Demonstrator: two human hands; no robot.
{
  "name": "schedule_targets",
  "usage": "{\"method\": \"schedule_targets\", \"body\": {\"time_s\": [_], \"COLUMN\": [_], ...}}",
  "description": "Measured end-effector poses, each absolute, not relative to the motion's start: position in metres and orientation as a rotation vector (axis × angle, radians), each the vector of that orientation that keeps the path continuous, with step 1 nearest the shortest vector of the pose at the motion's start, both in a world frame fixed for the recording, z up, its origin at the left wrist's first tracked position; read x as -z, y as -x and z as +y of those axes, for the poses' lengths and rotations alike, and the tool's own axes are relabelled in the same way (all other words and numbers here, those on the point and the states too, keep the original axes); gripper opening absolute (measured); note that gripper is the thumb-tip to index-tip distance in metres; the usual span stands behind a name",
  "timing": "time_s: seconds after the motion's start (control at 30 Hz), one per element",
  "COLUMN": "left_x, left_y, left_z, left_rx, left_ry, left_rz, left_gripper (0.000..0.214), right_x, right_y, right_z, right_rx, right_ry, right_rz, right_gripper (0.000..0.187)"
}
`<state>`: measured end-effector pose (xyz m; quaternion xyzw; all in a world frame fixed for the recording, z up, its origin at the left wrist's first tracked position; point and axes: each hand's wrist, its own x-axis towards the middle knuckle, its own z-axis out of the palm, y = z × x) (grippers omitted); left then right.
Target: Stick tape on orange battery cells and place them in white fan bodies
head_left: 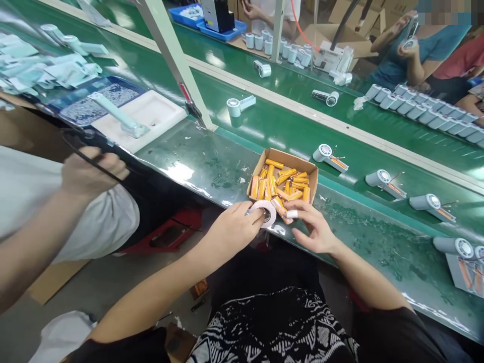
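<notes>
My left hand [236, 229] is closed on a roll of white tape [269, 210], with fingers through its core, just in front of a small cardboard box [314, 176]. Orange cylindrical batteries [285, 176], several with dark wires, lie jumbled inside. At the front of the box, one orange battery [280, 207] slants beside the roll; what supports it is hidden. My right hand [315, 229] is open, thumb apart, its fingertips close to that battery. Whether they touch it, I cannot tell. A white wrap [292, 214] shows on one right finger.
Grey fan bodies with open handles [381, 179] lie along the green conveyor [280, 128]. A co-worker's hand [93, 171] is at left, near a white tray [166, 113] holding a pale-blue part [121, 116]. A metal post [177, 60] rises behind. Co-workers sit across the line.
</notes>
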<state>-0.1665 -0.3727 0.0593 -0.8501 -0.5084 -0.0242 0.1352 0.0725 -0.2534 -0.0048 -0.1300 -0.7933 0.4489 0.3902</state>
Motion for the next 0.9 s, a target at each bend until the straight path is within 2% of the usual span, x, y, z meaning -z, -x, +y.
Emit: {"method": "schedule_targets", "body": {"time_s": [0.07, 0.13, 0.2, 0.23, 0.33, 0.47, 0.63, 0.8, 0.9], "left_x": [-0.064, -0.070, -0.073, -0.072, -0.059, -0.023, -0.005, -0.021, -0.021], "left_y": [0.163, 0.158, 0.153, 0.150, 0.141, 0.118, 0.098, 0.088, 0.078], "left_z": [-0.371, -0.367, -0.363, -0.360, -0.356, -0.359, -0.350, -0.318, -0.314], "left_rx": [0.023, 0.022, 0.070, 0.115, 0.338, 0.690, 1.058, 0.988, 0.935], "left_ry": [2.410, 2.392, 2.397, 2.400, 2.366, 2.204, 2.139, 2.334, 2.502], "left_rz": [-1.459, -1.429, -1.425, -1.435, -1.479, -1.508, -1.481, -1.527, -1.407], "left_gripper": [0.021, 0.023, 0.027, 0.029, 0.032, 0.021, 0.024, 0.034, 0.030], "right_x": [-0.001, -0.009, -0.016, -0.018, -0.016, 0.002, 0.002, -0.019, -0.035], "right_y": [-0.070, -0.067, -0.063, -0.061, -0.051, -0.040, -0.050, -0.057, -0.080], "right_z": [-0.252, -0.245, -0.238, -0.236, -0.244, -0.269, -0.268, -0.242, -0.212], "right_rx": [-1.484, -1.750, -1.892, -1.914, -1.806, -1.554, -1.404, -1.159, -0.959], "right_ry": [0.493, 0.648, 0.715, 0.724, 0.774, 0.831, 0.806, 0.702, 0.689], "right_rz": [-1.842, -1.701, -1.669, -1.655, -1.385, -0.901, -0.911, -0.873, -0.859], "right_gripper": [0.034, 0.052, 0.066, 0.065, 0.055, 0.056, 0.055, 0.051, 0.043]}}
